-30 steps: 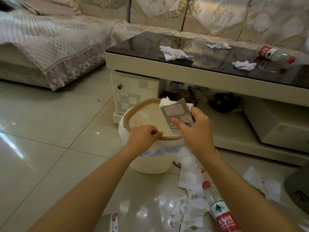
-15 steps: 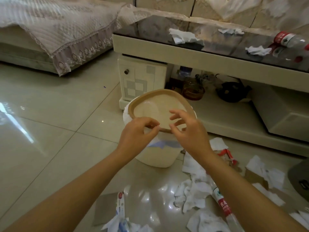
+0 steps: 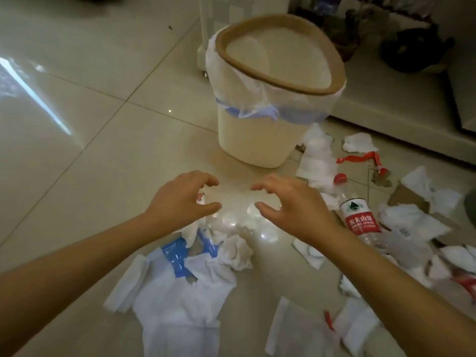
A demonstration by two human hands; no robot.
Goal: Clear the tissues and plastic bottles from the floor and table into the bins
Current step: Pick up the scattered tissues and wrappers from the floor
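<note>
A cream bin [image 3: 253, 140] with a tan rim and a white liner stands on the floor ahead of me. My left hand [image 3: 181, 200] and my right hand [image 3: 291, 203] hover side by side over the floor in front of it, fingers curled and apart, holding nothing. Below them lie a crumpled tissue [image 3: 235, 251] and a heap of white tissues with a blue wrapper [image 3: 180, 292]. A clear plastic bottle [image 3: 360, 217] with a red label and red cap lies just right of my right hand. More tissues [image 3: 316, 161] trail from the bin's right side.
Several tissues [image 3: 412, 222] and a red plastic strip [image 3: 358, 158] litter the floor at right. The table's low shelf [image 3: 386, 99] holds dark objects behind the bin. Glossy tiles [image 3: 77, 112] stretch away to the left.
The paper my right hand held over the bin is gone from it. Both hands have come down from the bin's rim towards the floor, and my view has tilted down.
</note>
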